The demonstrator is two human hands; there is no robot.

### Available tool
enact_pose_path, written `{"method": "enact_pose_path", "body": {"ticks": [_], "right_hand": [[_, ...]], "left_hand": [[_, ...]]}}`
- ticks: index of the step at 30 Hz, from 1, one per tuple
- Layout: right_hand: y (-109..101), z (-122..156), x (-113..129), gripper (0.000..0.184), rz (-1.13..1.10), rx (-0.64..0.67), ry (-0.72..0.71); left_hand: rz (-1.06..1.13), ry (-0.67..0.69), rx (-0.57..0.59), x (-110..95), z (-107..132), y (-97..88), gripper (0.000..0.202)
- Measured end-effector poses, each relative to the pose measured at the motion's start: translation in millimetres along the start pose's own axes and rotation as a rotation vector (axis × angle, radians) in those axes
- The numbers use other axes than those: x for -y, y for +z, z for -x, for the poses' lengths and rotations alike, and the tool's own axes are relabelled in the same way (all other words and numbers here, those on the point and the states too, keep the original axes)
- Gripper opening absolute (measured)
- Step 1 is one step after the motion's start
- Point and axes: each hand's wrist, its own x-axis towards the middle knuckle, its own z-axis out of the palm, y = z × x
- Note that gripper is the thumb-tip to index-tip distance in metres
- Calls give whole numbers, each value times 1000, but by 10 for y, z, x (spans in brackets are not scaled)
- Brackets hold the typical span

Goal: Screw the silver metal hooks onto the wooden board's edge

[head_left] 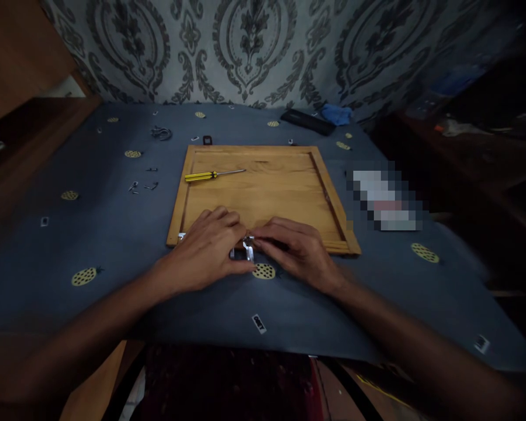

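Note:
A wooden cabinet door panel lies flat on a blue cloth with pineapple prints. Both hands rest at its near edge. My left hand and my right hand have their fingers curled together around a small shiny metal hinge pressed against the panel's near rail. Another bit of metal shows at the panel's near left corner. A yellow-handled screwdriver lies on the panel's far left part, well away from both hands.
Loose screws and small metal parts are scattered on the blue cloth to the left. A dark flat object and a blue rag lie at the back right. A patterned wall stands behind.

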Motion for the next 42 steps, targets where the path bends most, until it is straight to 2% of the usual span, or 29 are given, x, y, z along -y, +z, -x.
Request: {"method": "enact_pose_path", "body": {"ticks": [13, 26, 34, 38, 42], "right_hand": [[-7, 7, -1, 14, 38, 41, -28], [2, -1, -7, 11, 43, 14, -31], [4, -6, -28, 13, 66, 10, -31], [-1, -15, -5, 15, 14, 18, 32], [-17, -51, -31, 15, -151, -18, 234]], "left_hand": [[13, -19, 6, -21, -6, -21, 35], [14, -17, 6, -22, -4, -26, 37], [15, -52, 53, -55, -26, -61, 37], [16, -58, 64, -59, -31, -69, 41], [23, -58, 71, -57, -25, -64, 39]]}}
